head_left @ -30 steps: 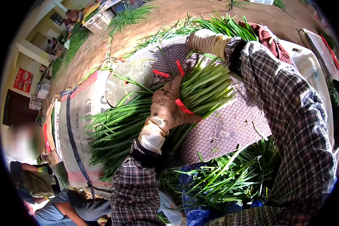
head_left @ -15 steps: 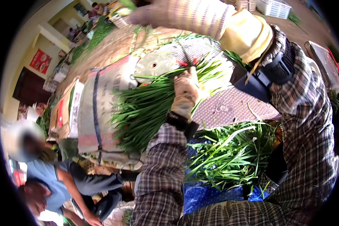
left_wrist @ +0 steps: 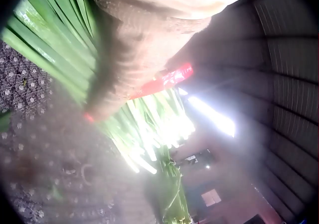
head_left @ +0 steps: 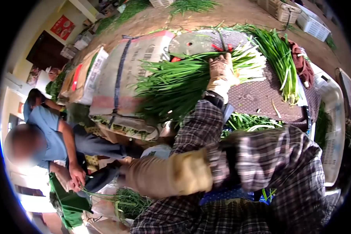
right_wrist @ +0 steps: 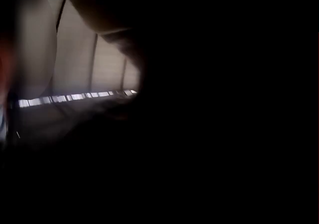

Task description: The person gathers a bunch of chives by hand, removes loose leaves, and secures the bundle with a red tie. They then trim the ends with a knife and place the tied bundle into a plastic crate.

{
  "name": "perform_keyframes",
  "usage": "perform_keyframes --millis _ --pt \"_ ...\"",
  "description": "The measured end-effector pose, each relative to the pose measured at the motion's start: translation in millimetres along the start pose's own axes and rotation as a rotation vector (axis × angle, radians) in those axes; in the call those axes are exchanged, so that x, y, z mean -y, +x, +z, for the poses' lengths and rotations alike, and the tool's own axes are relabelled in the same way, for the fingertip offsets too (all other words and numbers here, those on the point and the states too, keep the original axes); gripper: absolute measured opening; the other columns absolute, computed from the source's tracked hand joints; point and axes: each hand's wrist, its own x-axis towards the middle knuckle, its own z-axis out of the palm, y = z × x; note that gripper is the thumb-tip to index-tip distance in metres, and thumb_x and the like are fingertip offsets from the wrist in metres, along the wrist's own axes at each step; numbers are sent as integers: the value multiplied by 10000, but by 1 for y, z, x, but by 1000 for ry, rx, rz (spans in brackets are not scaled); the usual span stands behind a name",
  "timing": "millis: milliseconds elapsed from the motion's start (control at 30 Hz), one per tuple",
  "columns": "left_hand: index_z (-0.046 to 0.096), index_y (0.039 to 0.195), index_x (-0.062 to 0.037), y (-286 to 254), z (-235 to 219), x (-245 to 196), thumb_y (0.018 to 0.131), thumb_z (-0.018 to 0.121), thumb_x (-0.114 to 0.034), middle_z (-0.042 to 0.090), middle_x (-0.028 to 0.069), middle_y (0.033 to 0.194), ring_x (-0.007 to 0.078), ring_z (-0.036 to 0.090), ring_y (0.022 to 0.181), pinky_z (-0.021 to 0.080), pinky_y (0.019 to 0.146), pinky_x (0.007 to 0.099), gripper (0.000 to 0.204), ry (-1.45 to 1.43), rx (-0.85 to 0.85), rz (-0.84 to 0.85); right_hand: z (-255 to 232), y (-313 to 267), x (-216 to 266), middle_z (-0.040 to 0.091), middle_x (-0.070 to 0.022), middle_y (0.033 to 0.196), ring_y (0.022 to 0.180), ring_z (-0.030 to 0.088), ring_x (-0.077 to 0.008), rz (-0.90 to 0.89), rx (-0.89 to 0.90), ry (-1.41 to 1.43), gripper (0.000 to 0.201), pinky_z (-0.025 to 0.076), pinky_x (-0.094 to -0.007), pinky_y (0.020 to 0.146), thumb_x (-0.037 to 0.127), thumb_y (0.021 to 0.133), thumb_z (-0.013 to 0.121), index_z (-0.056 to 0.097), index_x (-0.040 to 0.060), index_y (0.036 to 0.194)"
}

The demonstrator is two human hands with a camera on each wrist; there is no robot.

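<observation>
Left hand: Gloved and laid across the middle of a green bunch, the left hand [head_left: 221,74] grips it from above, fingers and thumb bent around the stalks.
Right hand: Blurred at the near side, the gloved right hand [head_left: 149,176] is well apart from the bunch; whether its fingers are spread or pressed together cannot be told, and the right wrist view is mostly dark.
Green bunch: The green bunch [head_left: 175,80] lies on a patterned mat [head_left: 247,95], dark leaves fanned left over a printed sack [head_left: 140,48], pale stems to the right.
Red strip: Seen by the left wrist, a red strip [left_wrist: 167,81] crosses the stems beside the gripping hand.
Second bundle: Just right of the pale ends rests another bundle of greens [head_left: 277,64], near a maroon cloth [head_left: 300,62].
Far side: A round disc [head_left: 189,43] sits beyond the leaves.
Left: A seated person in a blue shirt [head_left: 46,123] bends forward.
Right: A white crate [head_left: 334,156] stands beside the mat.
</observation>
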Motion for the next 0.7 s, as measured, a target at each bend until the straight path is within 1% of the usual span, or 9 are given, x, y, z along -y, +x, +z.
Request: perform_keyframes --millis 233,300,400,467,500,533,600,633,700 --pt "273 1343 -52 20 16 8 577 738 -568 515 186 1191 309 459 1184 253 1055 474 1034 -14 158 -17 -136 -174 -67 646 -96 915 798 618 -200 577 -327 -523 295 507 -307 678 324 921 460 595 148 1117" --pt "272 1365 -8 3 27 8 525 751 -581 479 191 1252 317 431 1200 255 1062 422 1124 163 98 55 -196 -212 -85 656 -153 913 813 633 -301 948 -365 -667 319 513 -398 701 331 906 474 590 179 1161" --pt "251 1376 16 -9 -8 -1 495 794 -528 442 193 1292 321 421 1200 275 1041 418 1170 22 59 112 -214 -265 -129 633 -171 896 842 600 -346 957 -296 -1028 249 481 -420 760 209 884 518 615 75 1071" --pt "173 1402 18 -1 -13 5 467 803 -555 368 197 1363 324 335 1281 251 1060 436 1265 45 122 144 -212 -299 -154 631 -164 962 897 593 -325 1332 -92 -946 274 471 -393 794 225 896 476 615 70 1075" --pt "159 1405 17 5 -9 5 455 794 -593 318 193 1397 329 276 1316 208 1082 456 1295 127 138 111 -210 -301 -159 634 -159 987 904 598 -306 1175 -386 -805 287 474 -379 788 223 897 450 628 64 1057" --pt "144 1408 15 9 -16 1 442 784 -630 267 190 1431 334 217 1352 164 1103 476 1326 208 155 77 -196 -327 -159 640 -165 987 892 607 -310 968 -342 -822 301 477 -379 781 228 905 422 639 59 1028" --pt "117 1415 7 24 -20 9 389 765 -692 164 177 1478 356 114 1382 92 1106 533 1400 272 220 160 -211 -281 -122 650 -165 960 874 617 -323 1573 -43 -657 312 481 -389 775 229 907 409 631 51 1036" --pt "126 1415 5 33 -20 15 385 763 -697 173 185 1474 357 122 1381 95 1106 530 1400 245 276 199 -200 -319 -157 658 -153 942 859 624 -322 1385 -83 -797 340 486 -399 764 256 918 384 630 51 1034" --pt "160 1419 -11 53 -19 21 447 742 -680 198 162 1477 345 131 1383 85 1103 539 1316 246 383 278 -201 -345 -190 660 -149 923 835 627 -323 1408 83 -813 339 490 -402 750 253 919 383 634 52 1025"
